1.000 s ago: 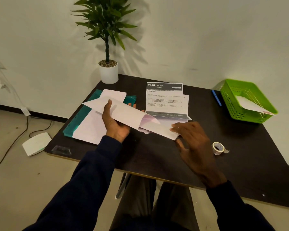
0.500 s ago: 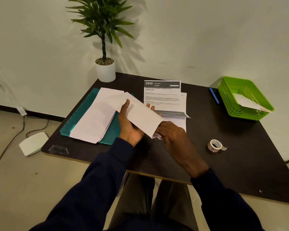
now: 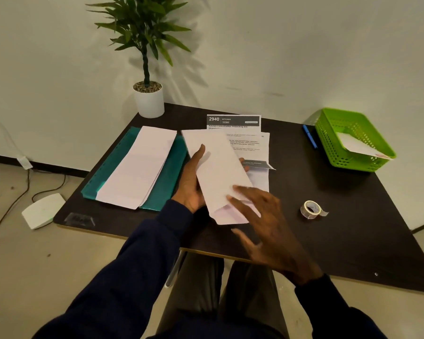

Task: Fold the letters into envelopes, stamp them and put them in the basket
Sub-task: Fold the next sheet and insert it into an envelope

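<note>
My left hand [image 3: 190,184] grips a long white envelope [image 3: 216,167] above the table's middle, thumb on top and fingertips showing past its right edge. A folded letter sits inside and its end shows at the envelope's near opening [image 3: 227,216]. My right hand [image 3: 262,223] hovers at that near end with fingers spread and straight; its fingertips touch the envelope. A stack of white envelopes [image 3: 140,167] lies on a teal folder [image 3: 168,184] to the left. The green basket [image 3: 328,138] at the far right holds one envelope [image 3: 360,146].
Printed sheets [image 3: 252,140] lie behind the held envelope. A roll of clear tape [image 3: 311,209] sits right of my right hand. A blue pen [image 3: 309,139] lies beside the basket. A potted plant [image 3: 148,99] stands at the table's back left corner. The table's front edge [image 3: 137,237] is near.
The letter has slid into the envelope. My left hand has turned the envelope to point away from me. My right hand has let go and spread its fingers at the near end.
</note>
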